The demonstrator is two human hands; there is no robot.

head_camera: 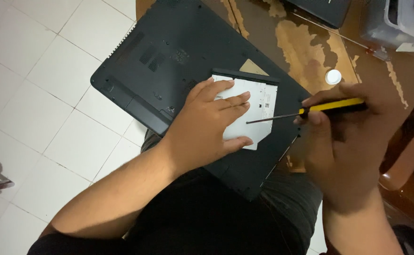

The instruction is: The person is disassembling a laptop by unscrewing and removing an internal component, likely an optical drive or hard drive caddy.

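Observation:
A black laptop [169, 61] lies upside down, partly on a worn wooden table and partly over my lap. On its underside rests a flat silver optical drive [263, 97] with a black front strip. My left hand [207, 125] presses flat on the drive, fingers spread across it. My right hand [344, 137] grips a screwdriver [306, 112] with a yellow and black handle. Its thin shaft points left, with the tip over the drive near my left fingertips.
A small white round cap [333, 76] lies on the wooden table [301, 42]. A grey plastic box [400, 23] stands at the top right, and another dark device [322, 9] at the top edge. White floor tiles [37, 94] fill the left side.

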